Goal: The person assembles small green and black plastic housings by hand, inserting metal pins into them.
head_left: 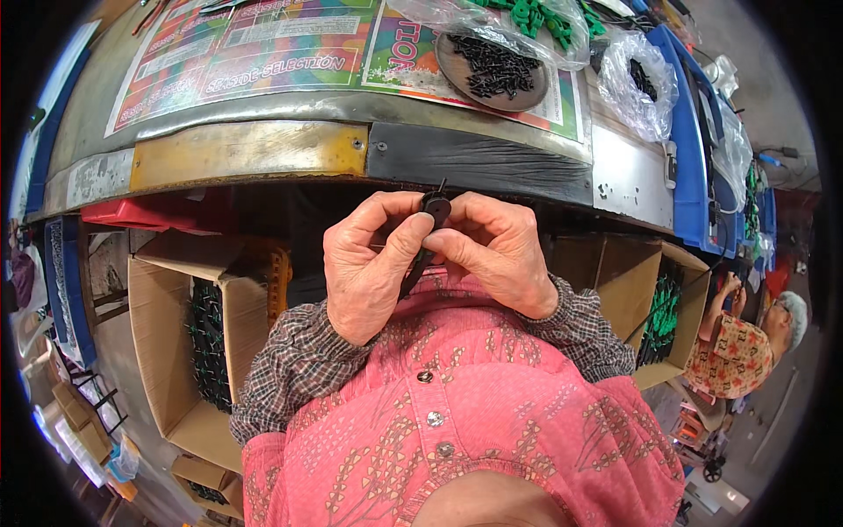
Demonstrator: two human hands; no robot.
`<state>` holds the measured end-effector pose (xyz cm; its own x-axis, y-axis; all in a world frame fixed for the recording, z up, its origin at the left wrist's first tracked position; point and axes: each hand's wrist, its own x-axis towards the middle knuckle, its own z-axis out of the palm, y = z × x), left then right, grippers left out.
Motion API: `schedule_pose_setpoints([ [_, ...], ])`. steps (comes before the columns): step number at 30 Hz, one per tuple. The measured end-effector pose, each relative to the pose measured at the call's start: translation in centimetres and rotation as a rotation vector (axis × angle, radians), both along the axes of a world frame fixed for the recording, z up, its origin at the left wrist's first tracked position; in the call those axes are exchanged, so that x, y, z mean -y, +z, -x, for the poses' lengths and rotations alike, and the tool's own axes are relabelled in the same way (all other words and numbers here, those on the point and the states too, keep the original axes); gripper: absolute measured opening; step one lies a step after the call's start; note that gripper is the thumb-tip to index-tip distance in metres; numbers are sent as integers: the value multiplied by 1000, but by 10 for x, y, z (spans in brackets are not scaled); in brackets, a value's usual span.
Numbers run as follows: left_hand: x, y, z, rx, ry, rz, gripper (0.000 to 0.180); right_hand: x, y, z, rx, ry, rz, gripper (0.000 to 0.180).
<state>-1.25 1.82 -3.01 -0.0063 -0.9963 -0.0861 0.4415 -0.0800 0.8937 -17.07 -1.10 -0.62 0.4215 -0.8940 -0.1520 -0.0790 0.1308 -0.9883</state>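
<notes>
Close to the front edge of the workbench, my left hand (369, 268) and my right hand (496, 250) meet on a small black plastic part (436, 209). The part has a rounded, disc-like end, and a thin dark pin (443, 185) sticks up from it. Thumb and fingertips of each hand pinch it from either side. A dark strip or stem runs down below the thumbs, partly hidden by my fingers. Beyond my hands, a round grey dish (450, 74) on the bench holds a heap of small black pieces (499, 66).
Printed colourful sheets (290, 66) cover the metal bench (255, 107). Clear bags hold green parts (531, 19) and black pieces (644, 81). A blue crate (695, 206) stands right. Cardboard boxes (158, 342) (615, 272) flank me. Another person (733, 356) sits far right.
</notes>
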Motion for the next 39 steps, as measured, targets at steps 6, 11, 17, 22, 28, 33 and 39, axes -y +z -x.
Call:
schedule_pose_setpoints([
  [6, 0, -7, -3, 169, 16, 101, 15, 0, 2, 0, 11, 28, -30, 16],
  [11, -4, -6, -1, 224, 60, 100, 14, 1, -6, 1, 22, 39, 25, 16],
  [17, -3, -12, 1, 147, 82, 68, 14, 2, -7, -1, 18, 53, -36, 16],
  [22, -5, -9, 0, 85, 59, -40, 15, 3, -11, -2, -112, 32, 290, 16],
  [28, -2, -14, -2, 163, 72, 71, 14, 2, -5, -3, -50, 26, 22, 17],
  [33, -4, -6, -4, -9, 15, -71, 14, 3, -2, -2, -62, 47, -13, 16],
  [39, -2, -4, -3, 86, 36, 10, 12, 8, 7, -3, 51, -117, 70, 10],
])
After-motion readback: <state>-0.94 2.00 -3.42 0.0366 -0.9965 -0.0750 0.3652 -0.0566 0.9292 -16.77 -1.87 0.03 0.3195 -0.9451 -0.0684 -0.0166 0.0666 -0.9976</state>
